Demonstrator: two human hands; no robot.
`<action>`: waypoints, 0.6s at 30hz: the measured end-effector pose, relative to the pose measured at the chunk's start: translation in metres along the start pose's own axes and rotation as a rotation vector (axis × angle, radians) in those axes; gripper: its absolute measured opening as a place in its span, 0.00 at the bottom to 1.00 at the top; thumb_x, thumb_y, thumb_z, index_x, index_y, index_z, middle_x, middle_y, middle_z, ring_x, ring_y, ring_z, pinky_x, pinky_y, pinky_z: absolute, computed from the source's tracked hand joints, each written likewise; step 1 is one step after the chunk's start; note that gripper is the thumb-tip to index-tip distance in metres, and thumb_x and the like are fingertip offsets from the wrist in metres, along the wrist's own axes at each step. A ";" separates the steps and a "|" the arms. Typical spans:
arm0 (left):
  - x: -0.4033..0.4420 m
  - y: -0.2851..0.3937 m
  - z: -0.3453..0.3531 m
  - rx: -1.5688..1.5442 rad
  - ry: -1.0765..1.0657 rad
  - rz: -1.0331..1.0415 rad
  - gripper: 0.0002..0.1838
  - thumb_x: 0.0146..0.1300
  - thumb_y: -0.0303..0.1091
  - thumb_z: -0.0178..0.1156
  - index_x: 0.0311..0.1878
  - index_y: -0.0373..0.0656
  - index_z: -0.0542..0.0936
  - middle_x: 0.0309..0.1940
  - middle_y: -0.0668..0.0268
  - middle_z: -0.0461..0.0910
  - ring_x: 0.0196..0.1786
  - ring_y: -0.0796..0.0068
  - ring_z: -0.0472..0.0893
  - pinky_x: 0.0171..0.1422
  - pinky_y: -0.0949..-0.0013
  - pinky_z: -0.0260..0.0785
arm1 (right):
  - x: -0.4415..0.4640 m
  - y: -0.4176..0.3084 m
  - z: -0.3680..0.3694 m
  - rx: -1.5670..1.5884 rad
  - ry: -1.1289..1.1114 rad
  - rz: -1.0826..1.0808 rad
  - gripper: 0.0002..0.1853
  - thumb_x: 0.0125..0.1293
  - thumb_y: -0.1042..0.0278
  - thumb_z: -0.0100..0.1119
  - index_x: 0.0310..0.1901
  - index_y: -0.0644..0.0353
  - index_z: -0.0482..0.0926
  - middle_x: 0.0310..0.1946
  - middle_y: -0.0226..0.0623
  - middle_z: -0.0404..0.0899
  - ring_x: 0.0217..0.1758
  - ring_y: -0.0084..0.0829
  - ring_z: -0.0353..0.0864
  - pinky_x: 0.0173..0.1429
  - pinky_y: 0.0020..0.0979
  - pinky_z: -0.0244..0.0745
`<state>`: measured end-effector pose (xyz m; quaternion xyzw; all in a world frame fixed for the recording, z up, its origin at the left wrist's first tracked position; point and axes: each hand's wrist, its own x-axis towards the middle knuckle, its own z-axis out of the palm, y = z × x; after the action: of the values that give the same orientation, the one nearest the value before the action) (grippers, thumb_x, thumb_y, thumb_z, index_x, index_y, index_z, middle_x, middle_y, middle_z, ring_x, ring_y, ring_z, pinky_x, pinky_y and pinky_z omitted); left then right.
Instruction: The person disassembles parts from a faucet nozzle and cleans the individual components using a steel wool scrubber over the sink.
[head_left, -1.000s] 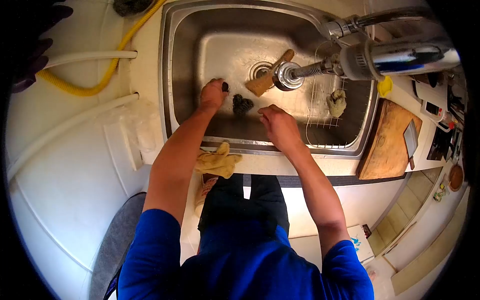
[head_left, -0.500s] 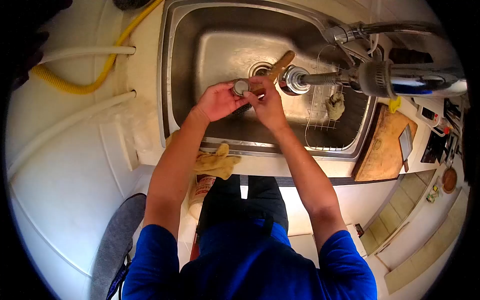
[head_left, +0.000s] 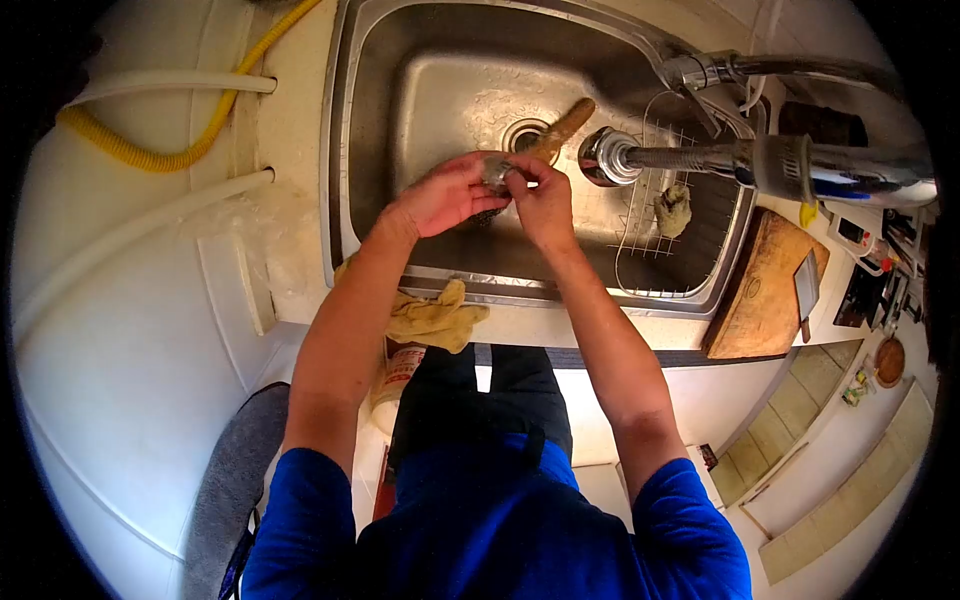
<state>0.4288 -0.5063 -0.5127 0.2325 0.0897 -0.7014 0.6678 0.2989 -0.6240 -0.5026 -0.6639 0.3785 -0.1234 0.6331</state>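
Above the sink basin (head_left: 455,85), both hands meet at a small round metal piece (head_left: 495,172), greyish and partly covered by fingers. My left hand (head_left: 448,197) has its palm turned up and its fingers closed on the piece from the left. From the right, my right hand (head_left: 543,205) pinches it between thumb and fingers. Behind the hands lies a wooden-handled brush (head_left: 568,122) in the basin. Its middle is hidden by my fingers, and dark bristles show just below them. The round drain (head_left: 522,134) is beside the handle.
A chrome faucet head (head_left: 608,157) reaches in from the right. A wire rack (head_left: 640,250) holds a scrubbing pad (head_left: 673,210). Yellow gloves (head_left: 435,318) hang over the front edge. To the right, a knife (head_left: 807,285) lies on a wooden cutting board (head_left: 755,290).
The metal piece has tilted, so its flat round face no longer points at me. My right fingers have shifted over it, and the view has moved slightly.
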 end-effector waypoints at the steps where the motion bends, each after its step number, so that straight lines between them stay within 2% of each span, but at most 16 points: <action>1: 0.002 -0.001 -0.005 -0.003 -0.001 0.001 0.18 0.72 0.30 0.55 0.63 0.41 0.70 0.53 0.60 0.77 0.59 0.62 0.77 0.69 0.52 0.68 | 0.001 -0.001 0.000 -0.045 0.014 0.004 0.07 0.65 0.78 0.58 0.43 0.67 0.82 0.32 0.32 0.82 0.36 0.21 0.78 0.42 0.25 0.75; 3: 0.006 -0.005 -0.019 0.139 0.217 0.041 0.16 0.74 0.35 0.52 0.60 0.38 0.73 0.53 0.56 0.79 0.52 0.60 0.82 0.62 0.53 0.75 | 0.003 0.004 0.001 -0.089 0.026 0.009 0.08 0.66 0.78 0.55 0.42 0.68 0.83 0.30 0.33 0.82 0.35 0.21 0.78 0.43 0.25 0.75; 4: 0.009 -0.004 -0.021 0.138 0.219 0.043 0.16 0.74 0.35 0.52 0.60 0.38 0.73 0.53 0.56 0.79 0.52 0.60 0.82 0.62 0.53 0.75 | 0.005 0.014 0.000 -0.125 0.053 -0.002 0.10 0.65 0.75 0.56 0.44 0.66 0.84 0.31 0.40 0.84 0.35 0.26 0.81 0.43 0.28 0.76; 5: 0.015 -0.004 -0.024 0.240 0.369 0.064 0.14 0.75 0.34 0.50 0.57 0.38 0.73 0.51 0.56 0.80 0.50 0.59 0.83 0.60 0.54 0.77 | 0.006 0.024 -0.002 -0.161 0.080 -0.012 0.12 0.64 0.73 0.56 0.46 0.64 0.85 0.32 0.46 0.85 0.34 0.31 0.84 0.43 0.31 0.77; 6: 0.019 -0.004 -0.023 0.342 0.517 0.087 0.13 0.76 0.33 0.48 0.55 0.37 0.74 0.50 0.56 0.81 0.47 0.58 0.84 0.57 0.55 0.79 | 0.008 0.027 -0.003 -0.162 0.078 -0.013 0.12 0.64 0.73 0.56 0.46 0.64 0.85 0.32 0.46 0.85 0.34 0.31 0.84 0.43 0.31 0.77; 7: 0.023 -0.002 -0.024 0.434 0.611 0.080 0.12 0.75 0.33 0.49 0.51 0.34 0.75 0.45 0.55 0.82 0.47 0.61 0.84 0.51 0.60 0.81 | 0.009 0.030 -0.005 -0.197 0.074 0.081 0.11 0.64 0.72 0.57 0.45 0.63 0.85 0.30 0.46 0.85 0.32 0.31 0.84 0.41 0.32 0.77; 8: 0.025 0.000 -0.025 0.430 0.612 0.082 0.12 0.75 0.33 0.49 0.51 0.34 0.75 0.45 0.55 0.82 0.47 0.61 0.84 0.51 0.60 0.81 | 0.010 0.034 -0.008 -0.234 0.069 0.175 0.11 0.64 0.71 0.58 0.45 0.62 0.85 0.28 0.45 0.85 0.29 0.32 0.84 0.39 0.32 0.77; 9: 0.031 -0.001 -0.036 0.780 0.723 0.062 0.13 0.72 0.33 0.52 0.53 0.33 0.73 0.44 0.51 0.81 0.46 0.58 0.84 0.49 0.58 0.80 | 0.009 0.030 -0.011 -0.236 0.065 0.174 0.11 0.64 0.71 0.58 0.45 0.62 0.85 0.28 0.45 0.85 0.29 0.32 0.84 0.39 0.32 0.77; 10: 0.038 -0.002 -0.050 1.131 0.825 0.039 0.16 0.70 0.32 0.54 0.55 0.31 0.71 0.43 0.48 0.81 0.45 0.54 0.85 0.48 0.56 0.80 | 0.007 0.024 -0.015 -0.263 -0.005 0.272 0.10 0.63 0.71 0.59 0.43 0.63 0.84 0.27 0.45 0.84 0.26 0.31 0.83 0.35 0.32 0.77; 11: 0.044 -0.004 -0.064 1.126 0.828 0.043 0.16 0.70 0.32 0.54 0.55 0.31 0.71 0.43 0.48 0.81 0.45 0.54 0.85 0.48 0.56 0.80 | 0.006 0.019 -0.018 -0.291 -0.074 0.370 0.09 0.63 0.71 0.59 0.42 0.64 0.84 0.25 0.44 0.84 0.23 0.31 0.82 0.32 0.32 0.77; 13: 0.049 -0.013 -0.090 1.775 0.909 0.040 0.17 0.65 0.31 0.57 0.52 0.30 0.72 0.42 0.45 0.81 0.48 0.53 0.84 0.48 0.54 0.77 | 0.006 0.029 -0.023 -0.275 -0.053 0.344 0.08 0.63 0.72 0.60 0.41 0.65 0.82 0.24 0.44 0.83 0.20 0.31 0.82 0.30 0.32 0.77; 17: 0.040 -0.017 -0.067 1.859 1.050 0.091 0.16 0.65 0.31 0.57 0.52 0.31 0.73 0.43 0.44 0.81 0.51 0.47 0.81 0.53 0.53 0.75 | 0.000 0.024 -0.025 -0.238 0.003 0.397 0.07 0.62 0.74 0.61 0.40 0.66 0.78 0.24 0.43 0.83 0.19 0.31 0.82 0.27 0.33 0.78; 18: 0.035 -0.020 -0.054 1.861 1.117 0.122 0.18 0.65 0.34 0.57 0.54 0.32 0.72 0.45 0.45 0.80 0.50 0.46 0.81 0.53 0.53 0.75 | 0.000 0.023 -0.025 -0.232 0.009 0.410 0.07 0.62 0.73 0.61 0.40 0.66 0.78 0.25 0.42 0.83 0.20 0.31 0.82 0.27 0.33 0.78</action>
<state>0.4207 -0.5125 -0.5789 0.9377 -0.1976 -0.2552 0.1285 0.2747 -0.6410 -0.5200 -0.6409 0.5198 0.0488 0.5627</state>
